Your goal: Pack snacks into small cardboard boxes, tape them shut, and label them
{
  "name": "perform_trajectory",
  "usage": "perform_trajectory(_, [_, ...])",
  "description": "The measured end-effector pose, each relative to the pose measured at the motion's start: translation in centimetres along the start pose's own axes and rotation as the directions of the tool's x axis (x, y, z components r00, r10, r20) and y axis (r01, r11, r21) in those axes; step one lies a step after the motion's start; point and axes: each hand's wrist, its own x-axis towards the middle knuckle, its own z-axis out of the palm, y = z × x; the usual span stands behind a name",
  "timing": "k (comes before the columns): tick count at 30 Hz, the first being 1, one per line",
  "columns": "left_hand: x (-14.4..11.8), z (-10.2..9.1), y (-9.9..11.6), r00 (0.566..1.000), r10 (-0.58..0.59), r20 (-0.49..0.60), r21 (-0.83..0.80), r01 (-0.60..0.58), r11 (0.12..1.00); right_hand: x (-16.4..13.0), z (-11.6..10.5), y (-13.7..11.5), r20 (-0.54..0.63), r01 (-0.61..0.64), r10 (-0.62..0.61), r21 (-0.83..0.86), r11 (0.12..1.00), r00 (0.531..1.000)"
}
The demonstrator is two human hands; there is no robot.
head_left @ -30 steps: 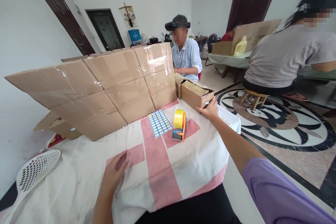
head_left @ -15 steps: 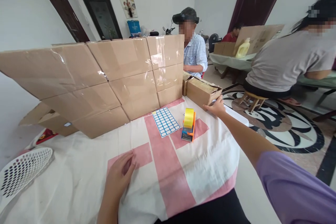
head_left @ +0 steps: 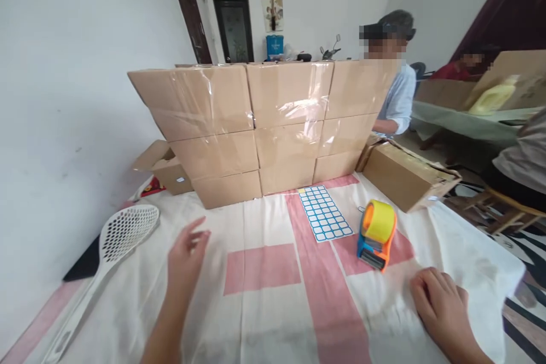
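Observation:
My left hand (head_left: 186,256) is raised over the tablecloth with its fingers apart and nothing in it. A white slotted skimmer (head_left: 130,230) lies to its left. My right hand (head_left: 441,306) rests on the cloth at the right, its fingers curled in and no object showing in it. Beyond that hand stands a tape dispenser (head_left: 375,233) with a roll of yellow tape. A sheet of blue-bordered labels (head_left: 325,213) lies flat left of the dispenser. Farther back at the right sits a brown cardboard box (head_left: 394,176), apart from my right hand.
A wall of stacked, taped cardboard boxes (head_left: 285,125) crosses the back of the table. An open carton (head_left: 170,173) stands at its left end. A person in a light shirt (head_left: 403,96) is behind the wall; other people are at a table to the right.
My right hand has let go of the cardboard box and drawn back to the cloth. My left hand has moved left and its fingers have spread. The view has turned left.

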Motion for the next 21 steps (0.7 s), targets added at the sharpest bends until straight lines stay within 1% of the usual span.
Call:
perform_trajectory(1, [2.9,-1.1,0.1,0.996,-0.009,-0.094,0.070,0.016,0.997,-0.3,0.1,-0.3,0.006,0.044,-0.044,-0.015,0.999,0.999])
perform_trajectory(2, [6.0,-2.1,0.2,0.985,0.009,-0.170,0.159,0.019,0.987,-0.4,0.2,-0.6,0.006,0.067,-0.067,-0.019,0.998,0.998])
perform_trajectory(3, [9.0,-2.9,0.4,0.980,0.047,-0.195,0.265,0.006,0.964,-0.2,0.2,-0.9,-0.012,0.069,-0.069,-0.018,0.997,0.998])
perform_trajectory(4, [11.8,-3.4,0.5,0.980,0.065,-0.190,0.304,-0.004,0.953,0.0,0.2,-1.0,-0.027,0.066,-0.067,-0.017,0.998,0.997])
perform_trajectory(5, [14.3,-3.8,0.7,0.984,0.091,-0.155,0.361,-0.030,0.932,0.2,0.3,-1.1,-0.031,0.071,-0.071,-0.013,0.997,0.997])
perform_trajectory(6, [16.5,-3.9,0.8,0.989,0.128,-0.073,0.442,-0.083,0.893,0.3,0.3,-1.0,-0.034,0.078,-0.078,-0.008,0.997,0.996])
perform_trajectory(8, [19.5,-3.5,0.8,0.991,0.128,0.035,0.509,-0.128,0.851,0.5,0.5,-0.6,-0.053,0.088,-0.088,-0.009,0.996,0.995])
perform_trajectory(9, [20.6,-3.1,0.7,0.992,0.112,0.060,0.531,-0.127,0.838,0.4,0.5,-0.4,-0.058,0.095,-0.096,-0.013,0.995,0.994])
perform_trajectory(10, [21.4,-2.6,0.7,0.995,0.087,0.055,0.542,-0.103,0.834,0.3,0.5,-0.2,-0.063,0.107,-0.108,-0.019,0.994,0.992])
perform_trajectory(13, [23.0,-1.3,0.6,1.000,0.027,-0.017,0.572,-0.012,0.820,0.1,0.6,0.3,-0.067,0.155,-0.157,-0.030,0.987,0.985])
perform_trajectory(15, [23.6,-1.1,0.9,0.998,0.010,-0.056,0.565,0.023,0.825,0.1,0.6,0.4,-0.077,0.188,-0.190,-0.030,0.982,0.979])
perform_trajectory(17, [24.0,-2.0,1.6,0.997,0.020,-0.081,0.541,0.027,0.840,0.1,0.6,0.4,-0.091,0.205,-0.207,-0.025,0.978,0.974])
perform_trajectory(18, [23.9,-2.9,2.2,0.995,0.035,-0.098,0.525,0.022,0.851,0.2,0.6,0.4,-0.098,0.209,-0.210,-0.019,0.978,0.973])
perform_trajectory(19, [23.7,-4.0,2.8,0.991,0.055,-0.122,0.508,0.015,0.861,0.2,0.6,0.4,-0.107,0.212,-0.212,-0.008,0.977,0.971])
perform_trajectory(21, [22.5,-7.0,4.2,0.976,0.098,-0.195,0.470,0.005,0.883,0.0,0.4,0.5,-0.132,0.221,-0.215,0.036,0.975,0.968])
